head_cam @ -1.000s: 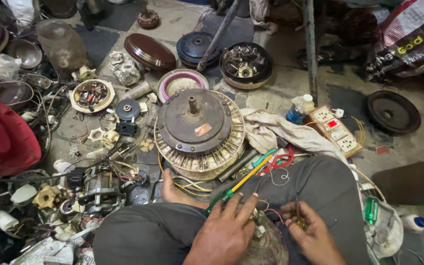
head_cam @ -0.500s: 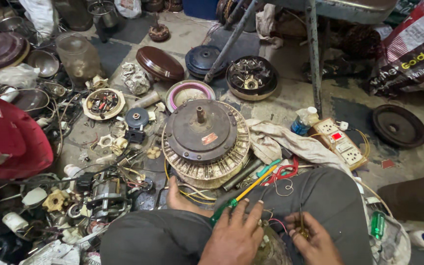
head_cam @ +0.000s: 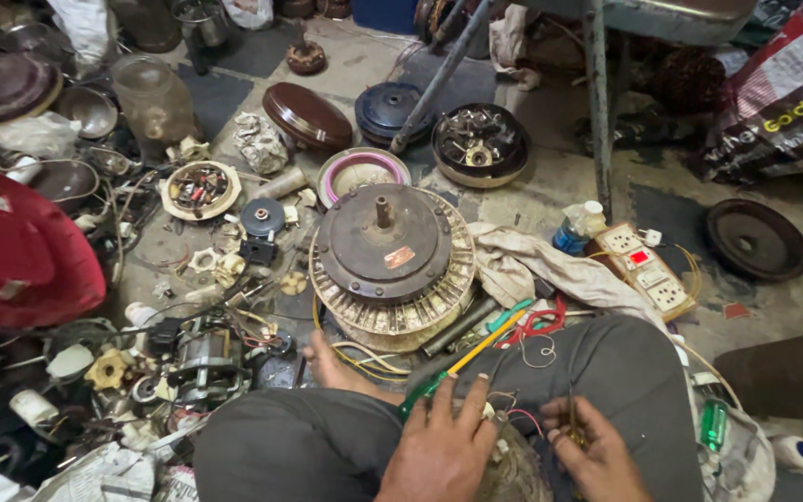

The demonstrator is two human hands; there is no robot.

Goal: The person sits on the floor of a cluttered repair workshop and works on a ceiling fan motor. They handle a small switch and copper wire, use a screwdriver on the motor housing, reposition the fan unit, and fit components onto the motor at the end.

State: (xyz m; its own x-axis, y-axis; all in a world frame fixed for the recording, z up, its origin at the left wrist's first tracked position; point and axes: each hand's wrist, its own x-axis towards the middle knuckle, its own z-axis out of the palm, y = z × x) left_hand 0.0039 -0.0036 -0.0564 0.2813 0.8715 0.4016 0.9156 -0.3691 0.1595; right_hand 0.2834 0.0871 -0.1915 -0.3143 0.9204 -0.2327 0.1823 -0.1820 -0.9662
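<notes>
The fingers [head_cam: 457,409] of the left hand [head_cam: 440,451] lie spread flat on a round metal part [head_cam: 513,469] in the lap. Just right, the right hand [head_cam: 597,455] pinches thin wires [head_cam: 571,423]. A big fan motor [head_cam: 390,265] sits farther away on the floor [head_cam: 559,186].

Head camera, single view: worn high, faces steeply down over the lap; hands close at 6 o'clock, round motor [head_cam: 390,265] centre, table leg [head_cam: 597,102] farther at 1 o'clock.

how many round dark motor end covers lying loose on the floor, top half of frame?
3: brown domed cover upper centre, dark blue cover right of it, black dished cover far right. Others may hide in the left clutter.
</notes>
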